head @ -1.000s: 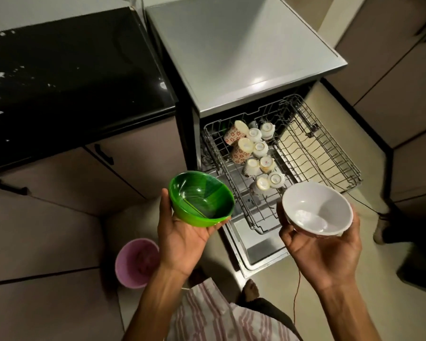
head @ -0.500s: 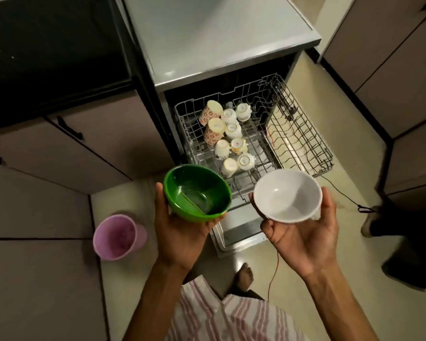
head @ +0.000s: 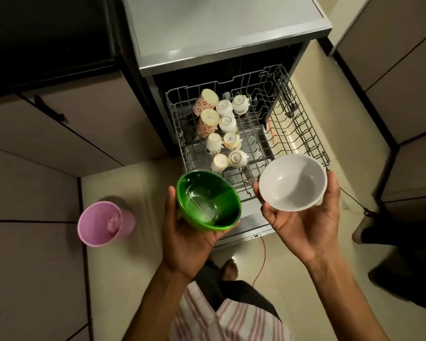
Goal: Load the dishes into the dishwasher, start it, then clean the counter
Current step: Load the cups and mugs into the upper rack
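My left hand [head: 187, 239] cups a green bowl [head: 208, 200] from below, fingers curled round its base. A white bowl [head: 293, 183] sits in my right hand [head: 303, 222], thumb on its near rim and fingers behind it. Both bowls hover over the front edge of the pulled-out dishwasher rack [head: 305, 134]. Several upturned cups [head: 225, 124] fill the rack's left half; its right half is bare wire. The dishwasher [head: 219, 28] stands open below its grey top.
A pink bucket [head: 103, 223] stands on the floor to the left. Cabinet doors [head: 59, 134] line the left, more cabinets the right. A red cable [head: 262, 262] trails over the floor under the open door. Another person's foot [head: 359, 232] shows at the right edge.
The view has tilted down and closer to the rack. Both bowls stay in my hands, now lower and nearer the rack's front edge.
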A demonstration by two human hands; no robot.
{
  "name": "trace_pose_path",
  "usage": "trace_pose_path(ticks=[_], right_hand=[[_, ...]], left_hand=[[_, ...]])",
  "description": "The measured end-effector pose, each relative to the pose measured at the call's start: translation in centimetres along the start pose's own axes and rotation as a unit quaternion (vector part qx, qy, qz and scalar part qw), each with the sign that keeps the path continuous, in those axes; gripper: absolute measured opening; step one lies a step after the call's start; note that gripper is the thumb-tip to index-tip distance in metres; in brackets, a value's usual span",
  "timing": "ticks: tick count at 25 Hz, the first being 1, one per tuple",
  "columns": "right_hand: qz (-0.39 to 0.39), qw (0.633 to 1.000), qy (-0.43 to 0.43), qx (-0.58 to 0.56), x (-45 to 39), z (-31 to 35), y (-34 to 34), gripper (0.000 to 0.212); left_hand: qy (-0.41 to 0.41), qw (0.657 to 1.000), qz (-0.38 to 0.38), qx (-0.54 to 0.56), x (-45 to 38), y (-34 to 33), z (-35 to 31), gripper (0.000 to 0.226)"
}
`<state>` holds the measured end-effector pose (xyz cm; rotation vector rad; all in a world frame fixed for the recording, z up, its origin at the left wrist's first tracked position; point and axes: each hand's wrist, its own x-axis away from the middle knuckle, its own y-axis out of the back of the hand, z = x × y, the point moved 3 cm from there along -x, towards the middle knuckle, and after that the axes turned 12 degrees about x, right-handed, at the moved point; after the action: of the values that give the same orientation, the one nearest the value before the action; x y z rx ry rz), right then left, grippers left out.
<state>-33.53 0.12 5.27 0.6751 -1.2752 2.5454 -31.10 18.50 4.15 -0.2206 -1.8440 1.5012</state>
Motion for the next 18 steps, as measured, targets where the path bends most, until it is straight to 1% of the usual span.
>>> trace_pose_path(ticks=[3, 7, 10, 13, 15, 17, 18], right_hand=[[0.002, 1.0, -0.003, -0.008, -1.3, 1.1, 0.8, 0.08], [-0.017, 1.0, -0.014, -0.011, -2.9, 3.1, 2.1, 0.067], [-0.025, 0.999, -0.025, 0.018, -4.4, 5.4, 3.5, 0.064], [-0.033, 0.994, -0.043, 0.1, -6.6, 8.4, 6.1, 0.058], [-0.036, 0.98, -0.064, 0.185, -8.9, 10.7, 7.9, 0.05], [-0.031, 0.951, -0.07, 0.301, -11.3, 12.6, 9.4, 0.051], [-0.036, 0.923, -0.064, 0.377, -12.6, 13.1, 10.1, 0.056]], left_hand=[[0.007, 1.0, 0.002, -0.01, -2.7, -0.6, -0.1, 0.078], [-0.002, 0.999, 0.012, -0.03, -5.4, -1.5, 0.4, 0.078], [-0.019, 1.0, 0.002, -0.011, -7.0, -1.8, 1.9, 0.077], [-0.064, 0.997, -0.044, -0.011, -9.7, -1.6, 4.4, 0.083], [-0.099, 0.993, -0.068, -0.007, -11.9, -1.2, 6.3, 0.084], [-0.117, 0.989, -0.087, -0.004, -14.5, -0.5, 8.0, 0.084], [-0.123, 0.987, -0.101, -0.002, -15.7, 0.0, 8.7, 0.084]])
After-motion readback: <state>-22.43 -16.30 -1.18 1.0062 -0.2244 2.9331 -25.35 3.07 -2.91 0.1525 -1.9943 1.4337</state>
